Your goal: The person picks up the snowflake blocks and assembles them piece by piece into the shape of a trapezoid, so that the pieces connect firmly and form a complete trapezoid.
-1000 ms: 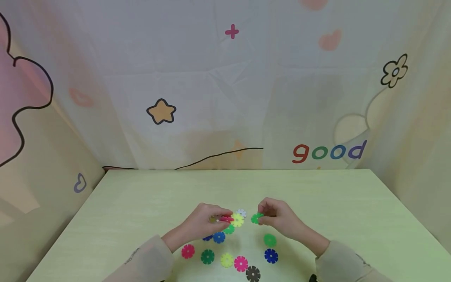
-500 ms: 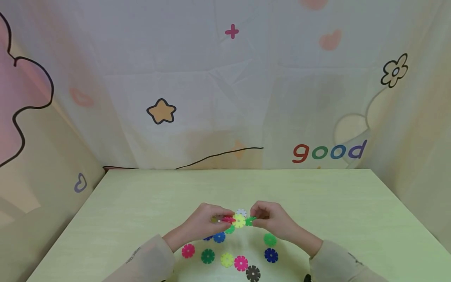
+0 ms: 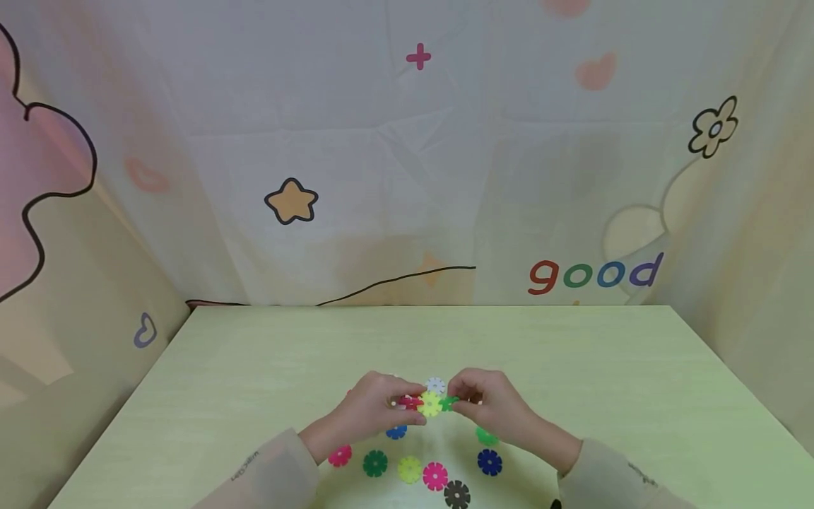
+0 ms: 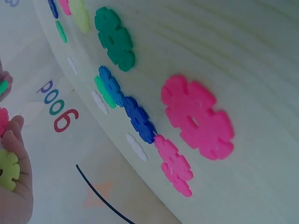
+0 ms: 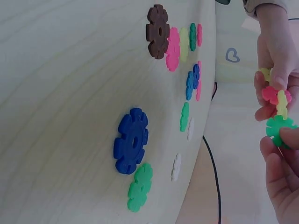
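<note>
Notched plastic snowflake discs are in both hands above the table. My left hand (image 3: 369, 403) pinches a short chain of them: a pink disc (image 3: 411, 402) between thumb and fingers, with a yellow disc (image 3: 430, 404) standing out towards the right. Another yellow disc (image 4: 8, 170) shows by the palm in the left wrist view. Thumb and fingers of my right hand (image 3: 492, 399) pinch a green disc (image 5: 279, 129). Its edge meets the outer yellow disc, edge-on in the right wrist view; how deep the slots engage I cannot tell.
Loose discs lie flat around and below the hands: a white one (image 3: 435, 384), dark blue (image 3: 490, 462), green (image 3: 487, 434), brown (image 3: 456, 494), pink (image 3: 435, 476), yellow (image 3: 410, 469) and several others. A printed curtain (image 3: 394, 177) hangs behind the table (image 3: 254, 353).
My right hand has moved left, bringing the green disc from apart to against the yellow disc. My left hand has shifted slightly right and down with the chain.
</note>
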`<control>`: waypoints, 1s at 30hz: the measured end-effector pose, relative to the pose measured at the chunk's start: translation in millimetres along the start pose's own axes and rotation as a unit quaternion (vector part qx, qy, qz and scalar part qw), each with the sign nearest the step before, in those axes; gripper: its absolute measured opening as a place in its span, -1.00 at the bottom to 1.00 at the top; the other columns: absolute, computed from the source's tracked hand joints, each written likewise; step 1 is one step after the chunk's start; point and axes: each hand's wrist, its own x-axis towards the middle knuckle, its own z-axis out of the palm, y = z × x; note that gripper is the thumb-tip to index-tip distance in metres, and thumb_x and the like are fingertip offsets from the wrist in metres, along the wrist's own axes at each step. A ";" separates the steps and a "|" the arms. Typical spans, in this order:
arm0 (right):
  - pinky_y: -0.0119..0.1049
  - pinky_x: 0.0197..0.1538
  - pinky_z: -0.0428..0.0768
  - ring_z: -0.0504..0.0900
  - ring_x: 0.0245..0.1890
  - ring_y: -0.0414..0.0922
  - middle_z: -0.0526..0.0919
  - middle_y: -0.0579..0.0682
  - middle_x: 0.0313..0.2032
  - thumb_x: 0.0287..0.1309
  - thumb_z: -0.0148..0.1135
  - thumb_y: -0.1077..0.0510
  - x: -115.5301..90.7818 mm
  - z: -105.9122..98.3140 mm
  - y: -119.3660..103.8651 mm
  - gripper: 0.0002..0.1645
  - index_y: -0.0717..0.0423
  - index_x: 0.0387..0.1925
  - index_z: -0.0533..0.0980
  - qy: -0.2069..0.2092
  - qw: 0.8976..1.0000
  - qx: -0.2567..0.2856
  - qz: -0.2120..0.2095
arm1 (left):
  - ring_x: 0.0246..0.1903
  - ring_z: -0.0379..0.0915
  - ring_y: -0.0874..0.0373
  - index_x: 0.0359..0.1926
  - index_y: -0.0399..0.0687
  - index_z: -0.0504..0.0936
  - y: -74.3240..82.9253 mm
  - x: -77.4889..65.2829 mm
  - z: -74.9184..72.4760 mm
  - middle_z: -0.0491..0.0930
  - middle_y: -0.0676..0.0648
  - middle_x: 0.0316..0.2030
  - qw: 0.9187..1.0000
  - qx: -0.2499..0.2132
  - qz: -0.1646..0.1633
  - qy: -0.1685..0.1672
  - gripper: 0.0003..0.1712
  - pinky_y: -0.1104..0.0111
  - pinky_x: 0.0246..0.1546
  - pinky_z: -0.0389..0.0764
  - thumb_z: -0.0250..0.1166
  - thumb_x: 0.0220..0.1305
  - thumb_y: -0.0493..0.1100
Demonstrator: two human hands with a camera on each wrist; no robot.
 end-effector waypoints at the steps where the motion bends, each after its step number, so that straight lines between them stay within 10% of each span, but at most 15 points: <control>1: -0.48 -0.40 0.52 0.45 -0.49 -0.33 0.60 -0.03 -0.45 -0.07 0.24 0.35 -0.5 1.0 -0.6 -0.89 0.12 -0.45 0.53 0.005 1.000 -0.010 -0.008 | -0.37 0.53 0.39 -0.08 -0.12 0.59 0.5 -0.4 0.4 0.65 -0.01 -0.24 1.000 0.010 0.008 0.007 -0.52 0.66 -0.39 0.48 0.33 -0.05 0.01; 30: -0.68 -0.57 0.34 0.31 -0.62 -0.40 0.50 -0.17 -0.64 -0.38 0.33 0.52 1.7 12.4 -6.9 -0.67 0.07 -0.66 0.47 0.114 0.958 -0.168 -0.201 | -0.51 0.51 0.39 -0.19 -0.07 0.65 7.8 -2.7 -3.8 0.68 0.02 -0.37 0.991 0.110 0.065 0.033 -0.60 0.66 -0.48 0.37 0.31 -0.06 0.03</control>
